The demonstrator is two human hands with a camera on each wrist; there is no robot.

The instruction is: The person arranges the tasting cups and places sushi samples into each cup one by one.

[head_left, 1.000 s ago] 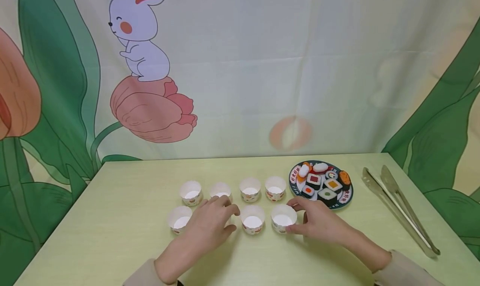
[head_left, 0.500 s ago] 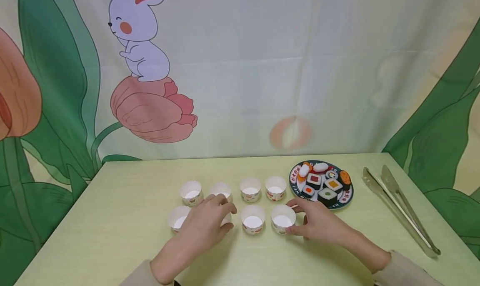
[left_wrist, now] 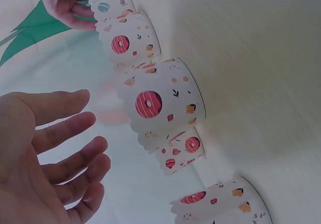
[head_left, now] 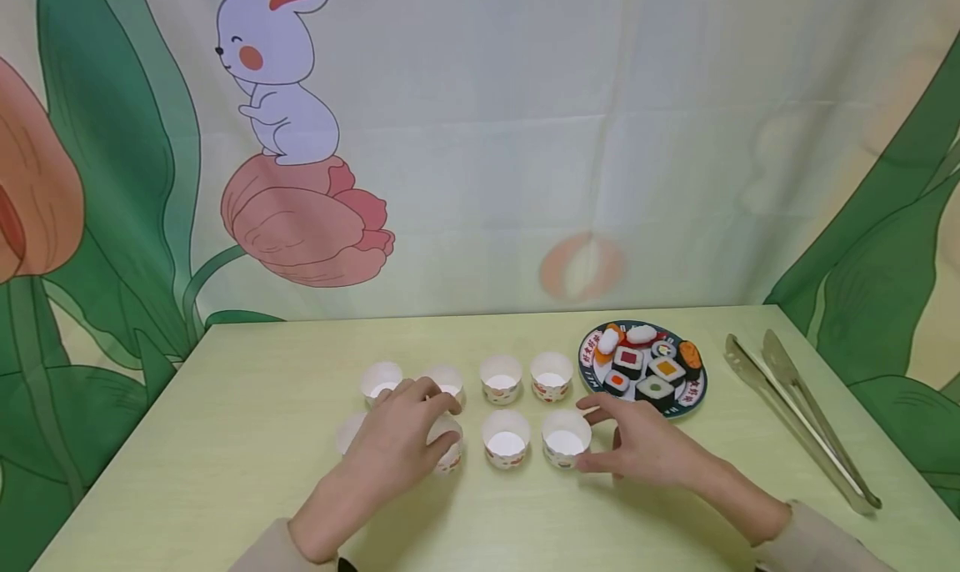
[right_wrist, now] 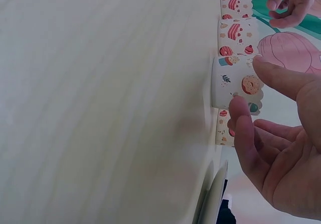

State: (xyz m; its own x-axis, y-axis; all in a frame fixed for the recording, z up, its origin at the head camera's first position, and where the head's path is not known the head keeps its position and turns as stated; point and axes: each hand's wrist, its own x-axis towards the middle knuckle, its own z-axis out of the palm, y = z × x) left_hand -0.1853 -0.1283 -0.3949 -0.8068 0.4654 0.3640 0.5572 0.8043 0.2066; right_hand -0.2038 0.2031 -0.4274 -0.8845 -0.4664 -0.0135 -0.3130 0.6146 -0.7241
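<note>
Small white paper baking cups with a printed pattern stand upright in two rows on the table; in front are a middle cup (head_left: 505,439) and a right-hand cup (head_left: 566,439). My right hand (head_left: 645,443) is at the right side of that right-hand cup, thumb and fingers spread; the right wrist view puts the thumb tip near the cup's rim (right_wrist: 253,83). Whether it touches is hard to tell. My left hand (head_left: 401,434) hovers over the left cups with loosely bent fingers, hiding parts of them. In the left wrist view its fingers stand apart from a doughnut-printed cup (left_wrist: 163,101).
Behind my right hand, a dark-rimmed plate (head_left: 693,397) bears several toy sushi pieces (head_left: 654,391). Long metal tongs (head_left: 806,422) lie at the table's right. A patterned cloth (head_left: 480,180) hangs along the table's (head_left: 225,439) back edge.
My left hand has drifted left and slightly back, uncovering more of one front cup. My right hand has shifted a little right, off the right-hand cup. The cups stay about where they were.
</note>
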